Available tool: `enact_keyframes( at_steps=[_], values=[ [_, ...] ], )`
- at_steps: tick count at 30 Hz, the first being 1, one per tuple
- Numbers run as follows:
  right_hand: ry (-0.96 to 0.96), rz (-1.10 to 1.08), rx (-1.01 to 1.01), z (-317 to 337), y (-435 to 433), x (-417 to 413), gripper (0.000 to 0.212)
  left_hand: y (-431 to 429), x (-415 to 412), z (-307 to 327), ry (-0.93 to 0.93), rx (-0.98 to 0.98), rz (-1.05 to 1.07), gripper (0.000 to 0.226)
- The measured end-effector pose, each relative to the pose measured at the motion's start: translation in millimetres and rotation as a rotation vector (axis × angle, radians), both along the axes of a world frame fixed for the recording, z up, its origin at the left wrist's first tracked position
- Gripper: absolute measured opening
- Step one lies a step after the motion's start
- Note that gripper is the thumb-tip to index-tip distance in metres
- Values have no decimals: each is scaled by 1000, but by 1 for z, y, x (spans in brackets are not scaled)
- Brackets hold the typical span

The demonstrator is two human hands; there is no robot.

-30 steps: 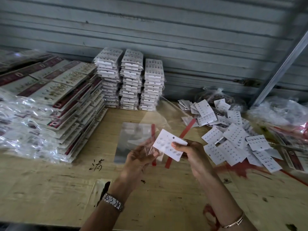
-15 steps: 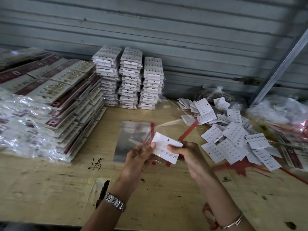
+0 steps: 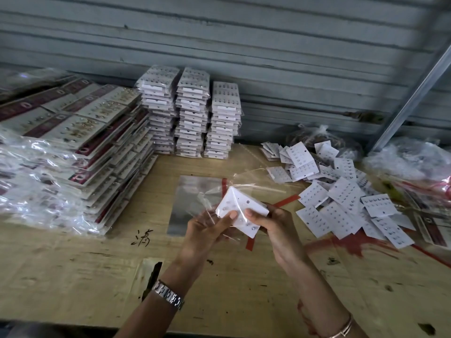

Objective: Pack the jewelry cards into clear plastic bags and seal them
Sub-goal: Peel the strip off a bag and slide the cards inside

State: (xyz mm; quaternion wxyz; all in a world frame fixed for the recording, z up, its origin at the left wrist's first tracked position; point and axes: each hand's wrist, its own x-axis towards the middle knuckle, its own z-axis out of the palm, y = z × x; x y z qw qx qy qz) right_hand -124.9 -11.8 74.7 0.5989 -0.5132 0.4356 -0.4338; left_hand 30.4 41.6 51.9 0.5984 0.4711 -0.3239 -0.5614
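Observation:
A white jewelry card [image 3: 240, 207] with small studs is held above the table between both hands. My right hand [image 3: 271, 226] pinches its right edge with the thumb on top. My left hand [image 3: 207, 228] holds a clear plastic bag [image 3: 219, 191] whose mouth wraps over the card's left part, its thumb pressing on the card. The bag's far end rises behind the card. A flat pile of empty clear bags [image 3: 192, 198] with a red strip lies on the table just behind the hands. Loose unbagged cards [image 3: 341, 191] lie scattered to the right.
Three tall stacks of bagged white cards [image 3: 192, 111] stand against the shutter wall. Large piles of bagged maroon-banded cards [image 3: 73, 147] fill the left. Crumpled plastic bags [image 3: 410, 162] sit far right. The wooden table [image 3: 73, 276] has red tape marks and a black mark.
The card has shifted left and further into the bag's mouth. My left thumb now presses on the card, and the bag's loose end has lifted behind it.

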Motion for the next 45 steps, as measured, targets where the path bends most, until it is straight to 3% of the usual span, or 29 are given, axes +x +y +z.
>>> enact_keyframes(
  at_steps=[2,7,11,16,22,28,32,35,37,40,45],
  values=[
    [43,1,-6,-1,3,1,20,1,0,-2,-11,10,-5,34],
    [222,-38,-148,-3,7,0,18,3,-4,-8,70,72,46,60],
    [272,-88,-142,-5,6,2,23,3,-7,-14,4,80,80,40],
    [309,-121,-85,-7,4,6,32,3,-10,-16,-66,65,106,31],
    [280,-97,-124,-13,3,0,9,4,-9,-19,-45,85,101,46],
    [241,-159,-144,-21,2,-30,5,6,7,-26,8,83,98,34],
    [390,-161,-205,-31,3,-44,11,4,16,-29,27,63,131,17],
    [488,-92,-302,-31,9,-41,10,2,17,-30,22,82,182,32],
    [447,-91,-428,-25,13,-35,19,2,16,-27,6,70,200,29],
    [400,-77,-654,-14,13,-23,11,4,11,-24,-50,63,202,53],
    [419,-58,-704,-10,7,-3,13,8,5,-17,-119,81,176,63]
  ],
)
